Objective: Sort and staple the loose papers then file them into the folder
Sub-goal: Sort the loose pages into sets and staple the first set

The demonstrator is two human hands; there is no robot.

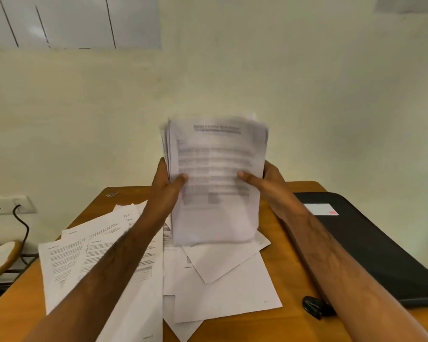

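Upright, both hands (164, 186) (269, 181) grip paper stack (218, 169).

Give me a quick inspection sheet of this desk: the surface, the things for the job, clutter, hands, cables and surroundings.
Surface: wooden table, mostly covered with paper.
Job's things: stack of papers held upright above the table, print blurred; loose sheets spread overlapping below it; black folder, closed, on the right; small black object by the right forearm, perhaps a stapler, too hidden to tell.
Clutter: small item at the far left corner, too small to tell.
Hands: left hand and right hand grip the stack's sides, thumbs in front.
Cables: black cable plugged into the wall socket.
Surroundings: pale wall; wooden chair at left.
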